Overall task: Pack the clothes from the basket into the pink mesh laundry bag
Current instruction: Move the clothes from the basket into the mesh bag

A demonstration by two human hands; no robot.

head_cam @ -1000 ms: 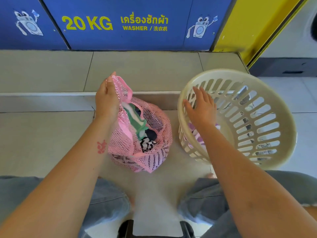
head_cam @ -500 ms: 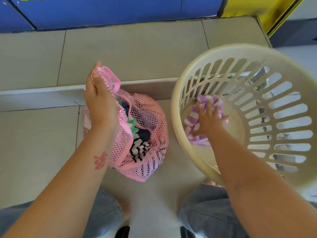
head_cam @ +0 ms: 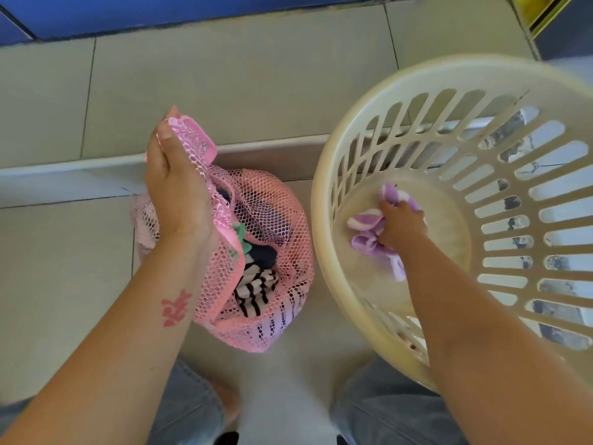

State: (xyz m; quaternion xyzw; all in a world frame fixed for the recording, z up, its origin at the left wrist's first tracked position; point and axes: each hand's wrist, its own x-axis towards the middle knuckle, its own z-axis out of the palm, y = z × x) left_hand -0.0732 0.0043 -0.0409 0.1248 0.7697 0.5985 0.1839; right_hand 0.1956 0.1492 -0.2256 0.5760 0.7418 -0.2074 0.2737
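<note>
One basket (head_cam: 378,117) — one purple-striped cloth (head_cam: 369,239)

Pink mesh bag (head_cam: 276,252) open, part-filled; purple striped cloth (head_cam: 369,232) crumpled on cream basket (head_cam: 324,226) floor.

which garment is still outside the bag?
The purple-and-white striped cloth, at the bottom of the cream basket, gripped by the right hand. The black-and-white striped piece, the green one and the dark one already sit inside the pink mesh bag.
</note>
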